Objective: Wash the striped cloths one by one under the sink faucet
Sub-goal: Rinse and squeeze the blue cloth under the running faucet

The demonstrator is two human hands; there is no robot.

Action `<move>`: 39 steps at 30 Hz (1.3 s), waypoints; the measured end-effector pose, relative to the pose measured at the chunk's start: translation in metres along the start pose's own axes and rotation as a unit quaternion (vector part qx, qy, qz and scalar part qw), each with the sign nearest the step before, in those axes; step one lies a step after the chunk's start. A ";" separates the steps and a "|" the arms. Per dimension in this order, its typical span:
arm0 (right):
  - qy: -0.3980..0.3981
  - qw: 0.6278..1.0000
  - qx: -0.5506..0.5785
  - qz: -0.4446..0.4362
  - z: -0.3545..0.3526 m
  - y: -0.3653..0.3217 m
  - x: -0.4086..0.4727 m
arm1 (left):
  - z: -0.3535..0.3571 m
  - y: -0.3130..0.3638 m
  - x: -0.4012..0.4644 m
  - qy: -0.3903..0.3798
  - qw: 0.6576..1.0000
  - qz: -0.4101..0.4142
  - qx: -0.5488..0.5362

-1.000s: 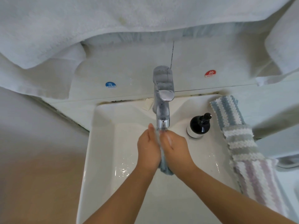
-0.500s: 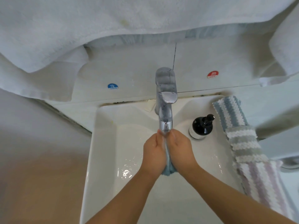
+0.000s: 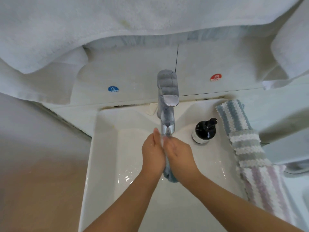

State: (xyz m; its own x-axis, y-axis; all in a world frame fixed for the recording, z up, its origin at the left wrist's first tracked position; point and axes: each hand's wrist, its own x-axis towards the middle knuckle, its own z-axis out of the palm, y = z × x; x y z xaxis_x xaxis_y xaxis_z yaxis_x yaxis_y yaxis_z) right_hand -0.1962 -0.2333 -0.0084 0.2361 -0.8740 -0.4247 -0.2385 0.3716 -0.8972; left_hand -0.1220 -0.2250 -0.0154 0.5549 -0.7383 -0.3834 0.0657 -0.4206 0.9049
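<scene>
Under the chrome faucet [image 3: 167, 104] a stream of water runs down between my palms. My left hand [image 3: 153, 152] and my right hand [image 3: 179, 156] are pressed together around a wet blue cloth [image 3: 169, 175], of which only the lower end shows below my wrists. Both hands are over the white sink [image 3: 103, 164]. Three more striped cloths lie in a row on the sink's right rim: a blue and white one [image 3: 233, 115], a grey and white one [image 3: 247, 148] and a lilac and white one [image 3: 265, 188].
A black pump bottle [image 3: 204, 130] stands on the rim just right of the faucet. White towels [image 3: 117, 22] hang above the tiled wall, which carries a blue cold sticker [image 3: 113, 89] and a red hot sticker [image 3: 215, 77]. A beige floor lies left of the sink.
My hands keep rubbing the blue cloth under the water: fingers closed over it half a second ago, now the palms are flatter and the left fingertips reach higher beside the spout.
</scene>
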 end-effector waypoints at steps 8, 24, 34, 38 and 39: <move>0.008 0.999 -0.020 -0.037 -0.001 -0.004 -0.009 | -0.001 0.004 0.005 0.009 1.000 -0.007 -0.025; 0.005 1.000 0.005 0.009 -0.028 0.010 -0.005 | -0.034 0.024 0.015 -0.150 0.988 -0.022 -0.006; -0.134 0.991 0.000 0.015 -0.031 -0.013 0.011 | -0.054 0.026 0.023 -0.308 0.950 -0.045 -0.007; -0.164 0.985 0.041 0.015 -0.033 -0.016 0.012 | -0.065 0.017 0.030 -0.314 0.946 -0.082 0.007; -0.161 0.985 0.052 0.012 -0.033 -0.015 0.011 | -0.066 0.013 0.030 -0.310 0.946 -0.099 0.005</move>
State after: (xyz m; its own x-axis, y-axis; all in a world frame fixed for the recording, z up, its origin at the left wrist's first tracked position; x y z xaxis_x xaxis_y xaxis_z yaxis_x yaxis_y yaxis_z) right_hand -0.2207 -0.2593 0.0044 0.5227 -0.7259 -0.4470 -0.1533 0.4357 -0.8869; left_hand -0.0493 -0.2175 -0.0032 -0.0598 -0.8100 -0.5834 0.1081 -0.5863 0.8029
